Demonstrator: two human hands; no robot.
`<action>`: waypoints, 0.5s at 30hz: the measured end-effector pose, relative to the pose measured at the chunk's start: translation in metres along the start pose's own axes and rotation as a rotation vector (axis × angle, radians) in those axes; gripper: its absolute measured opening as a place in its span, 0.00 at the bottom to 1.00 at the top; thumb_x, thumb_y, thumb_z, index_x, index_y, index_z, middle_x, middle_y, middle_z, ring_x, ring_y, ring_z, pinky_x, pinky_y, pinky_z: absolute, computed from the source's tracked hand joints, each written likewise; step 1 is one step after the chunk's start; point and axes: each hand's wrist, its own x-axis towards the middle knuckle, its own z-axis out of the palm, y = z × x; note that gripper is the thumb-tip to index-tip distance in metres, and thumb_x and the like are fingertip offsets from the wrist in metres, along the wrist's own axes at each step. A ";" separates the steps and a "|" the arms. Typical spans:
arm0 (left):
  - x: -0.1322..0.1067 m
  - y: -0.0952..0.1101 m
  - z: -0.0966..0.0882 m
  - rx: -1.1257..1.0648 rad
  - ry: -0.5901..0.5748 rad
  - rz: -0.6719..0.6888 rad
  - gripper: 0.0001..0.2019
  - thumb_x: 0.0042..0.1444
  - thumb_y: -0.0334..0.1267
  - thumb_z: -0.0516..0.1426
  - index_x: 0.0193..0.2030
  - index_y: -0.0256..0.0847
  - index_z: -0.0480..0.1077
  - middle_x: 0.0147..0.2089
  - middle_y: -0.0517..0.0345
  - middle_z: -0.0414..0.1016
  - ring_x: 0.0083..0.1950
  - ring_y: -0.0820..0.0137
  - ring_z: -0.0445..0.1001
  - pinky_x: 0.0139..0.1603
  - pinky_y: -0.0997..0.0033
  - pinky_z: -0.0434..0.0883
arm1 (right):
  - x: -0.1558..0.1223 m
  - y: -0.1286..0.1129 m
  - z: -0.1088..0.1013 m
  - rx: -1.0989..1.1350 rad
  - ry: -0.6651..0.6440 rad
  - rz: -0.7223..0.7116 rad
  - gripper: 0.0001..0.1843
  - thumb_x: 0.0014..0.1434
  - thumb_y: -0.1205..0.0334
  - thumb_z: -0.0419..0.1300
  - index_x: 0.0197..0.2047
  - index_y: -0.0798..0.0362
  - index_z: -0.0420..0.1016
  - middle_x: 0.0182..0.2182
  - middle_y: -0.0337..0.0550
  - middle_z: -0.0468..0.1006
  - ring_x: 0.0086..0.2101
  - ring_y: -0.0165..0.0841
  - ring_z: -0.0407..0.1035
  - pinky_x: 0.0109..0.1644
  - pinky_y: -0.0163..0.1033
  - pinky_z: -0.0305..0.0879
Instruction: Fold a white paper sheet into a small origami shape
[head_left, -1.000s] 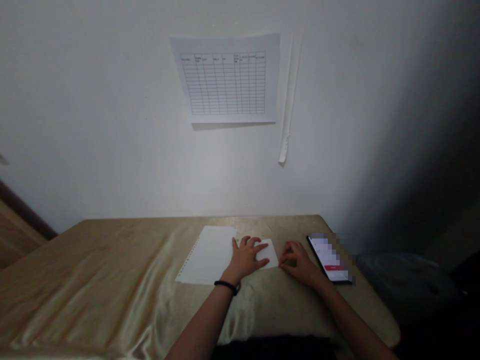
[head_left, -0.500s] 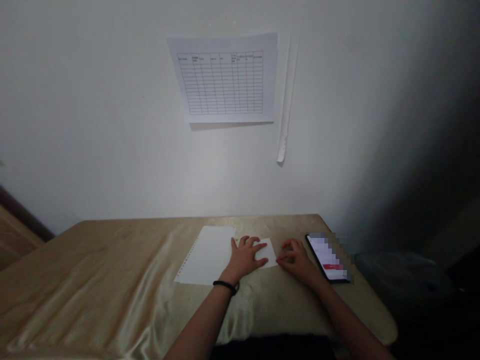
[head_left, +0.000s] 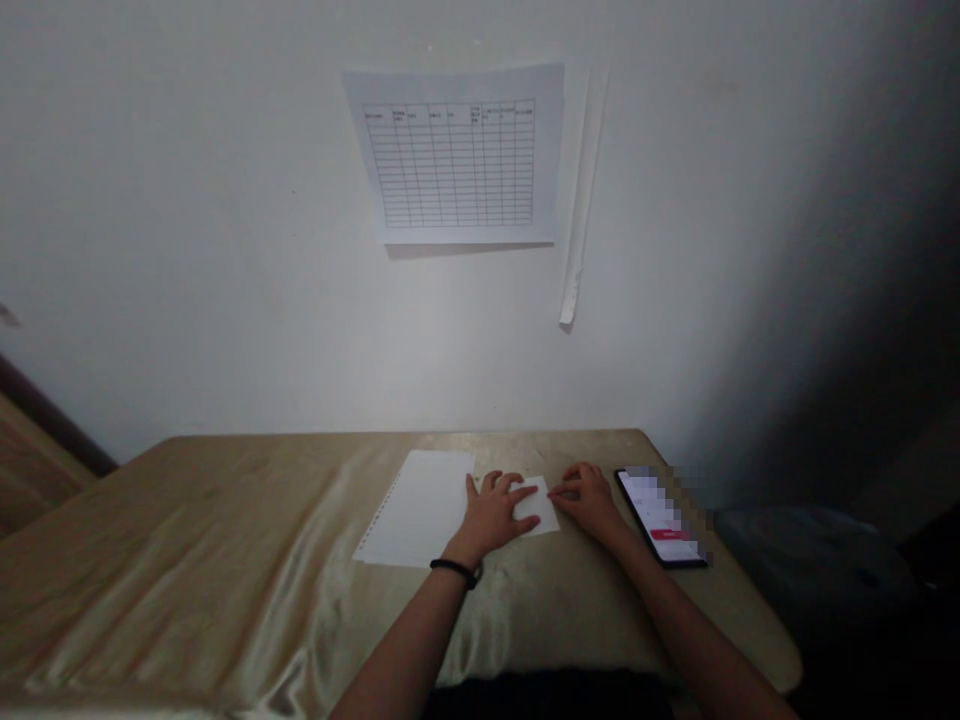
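Note:
A small white sheet of paper (head_left: pixel 541 512) lies on the cloth-covered table. My left hand (head_left: pixel 495 512), with a black band at the wrist, rests flat on it, fingers spread, covering its left part. At the sheet's right edge, my right hand (head_left: pixel 586 498) is closed, thumb and fingertips pinched together on the edge. Just left of my left hand are larger loose-leaf sheets (head_left: pixel 420 510), with a row of punched holes down their left side.
A phone (head_left: pixel 660 520) with a lit screen lies right of my right hand. The table's beige satin cloth (head_left: pixel 225 560) is creased at the left. On the wall hang a printed table sheet (head_left: pixel 454 160) and a narrow white strip (head_left: pixel 581 220). A dark bulky object (head_left: pixel 817 550) stands beyond the right edge.
My right hand has moved up along the small sheet's right edge, from near its lower corner to about mid-edge. My left hand stays spread on the sheet. The view has shifted slightly.

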 end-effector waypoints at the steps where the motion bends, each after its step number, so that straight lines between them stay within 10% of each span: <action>1: 0.000 0.000 0.000 0.000 0.000 0.001 0.28 0.58 0.62 0.57 0.65 0.68 0.64 0.69 0.59 0.63 0.70 0.46 0.52 0.66 0.19 0.39 | 0.003 0.000 0.001 -0.004 0.005 0.000 0.05 0.55 0.58 0.67 0.35 0.44 0.85 0.44 0.46 0.75 0.50 0.41 0.64 0.60 0.46 0.59; 15: 0.000 -0.001 0.000 -0.024 0.022 0.014 0.27 0.58 0.61 0.58 0.64 0.67 0.65 0.68 0.59 0.64 0.70 0.46 0.53 0.65 0.19 0.38 | 0.028 -0.004 0.016 -0.042 0.121 0.044 0.06 0.57 0.57 0.66 0.36 0.45 0.85 0.43 0.49 0.75 0.48 0.43 0.64 0.58 0.47 0.59</action>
